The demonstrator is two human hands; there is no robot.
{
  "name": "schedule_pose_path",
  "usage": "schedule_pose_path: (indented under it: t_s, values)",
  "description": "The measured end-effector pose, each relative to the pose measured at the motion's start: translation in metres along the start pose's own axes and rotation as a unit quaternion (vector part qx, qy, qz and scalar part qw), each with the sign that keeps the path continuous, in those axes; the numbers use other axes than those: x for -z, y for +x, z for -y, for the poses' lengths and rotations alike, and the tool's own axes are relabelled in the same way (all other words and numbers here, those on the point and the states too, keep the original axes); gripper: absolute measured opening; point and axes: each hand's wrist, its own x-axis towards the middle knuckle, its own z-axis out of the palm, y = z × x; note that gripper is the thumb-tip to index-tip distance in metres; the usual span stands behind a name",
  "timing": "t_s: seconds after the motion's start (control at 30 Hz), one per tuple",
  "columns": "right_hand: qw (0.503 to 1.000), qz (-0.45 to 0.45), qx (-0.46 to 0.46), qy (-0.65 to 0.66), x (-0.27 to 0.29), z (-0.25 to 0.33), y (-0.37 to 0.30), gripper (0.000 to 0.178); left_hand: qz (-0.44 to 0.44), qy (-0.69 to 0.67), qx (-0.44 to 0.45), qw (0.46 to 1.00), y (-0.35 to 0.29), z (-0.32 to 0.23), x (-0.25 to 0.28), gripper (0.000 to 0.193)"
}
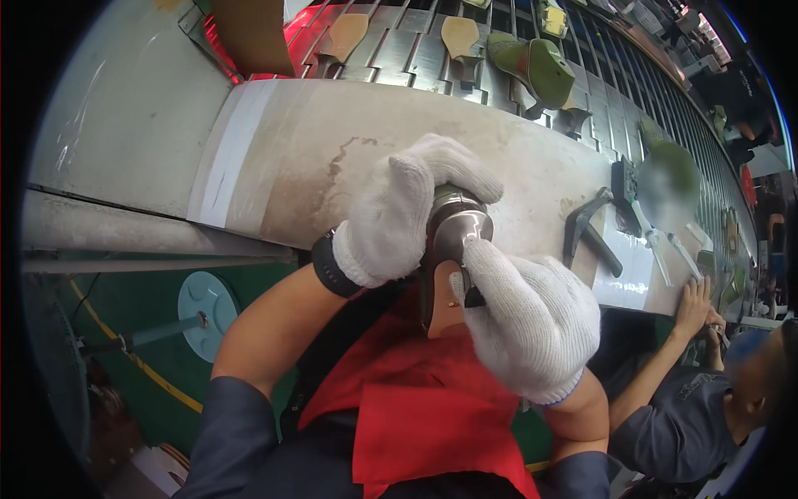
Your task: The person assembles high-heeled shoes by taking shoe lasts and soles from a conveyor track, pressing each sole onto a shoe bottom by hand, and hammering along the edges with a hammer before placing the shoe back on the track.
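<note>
Close to my red apron, I hold a shoe [446,299] with a shiny grey metallic end and a tan face. My left hand [399,212], in a white knit glove, wraps its far end, with the fingers curled over the top. My right hand [532,316], in a matching glove, is closed against the shoe's near right side, thumb pressed on the metallic part. A small dark pointed part sticks out by the right fingers; I cannot tell whether it belongs to the shoe. The gloves hide much of the shoe.
The worn bench [307,158] lies under my hands. Beyond it, a slatted metal conveyor [407,62] carries tan heeled soles [460,37] and a green shoe last [549,75]. Black-handled pincers [594,233] and white-handled tools [657,241] lie right, near a co-worker's hands [694,308]. A blue stool [208,312] stands left.
</note>
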Motion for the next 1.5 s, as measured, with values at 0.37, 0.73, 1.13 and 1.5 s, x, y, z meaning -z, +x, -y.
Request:
schedule_pose_path:
  t_s: [0.37, 0.73, 1.13, 1.5]
  values:
    - [1.000, -0.006, -0.010, 0.004, -0.007, -0.004, 0.001, 0.047, 0.014, 0.023, -0.011, 1.000, 0.001, -0.003, 0.007, 0.111]
    - [0.998, -0.015, 0.002, -0.060, -0.029, -0.028, 0.024, 0.039, 0.000, -0.157, 0.130, 0.979, 0.023, 0.001, 0.009, 0.033]
    - [0.983, -0.018, -0.174, 0.064, 0.000, -0.046, 0.030, 0.024, 0.028, -0.143, 0.092, 0.985, 0.058, 0.023, -0.013, 0.036]
    - [0.913, 0.050, -0.358, 0.188, -0.006, -0.071, -0.006, 0.048, 0.081, -0.028, 0.084, 0.993, 0.062, 0.027, -0.018, 0.033]
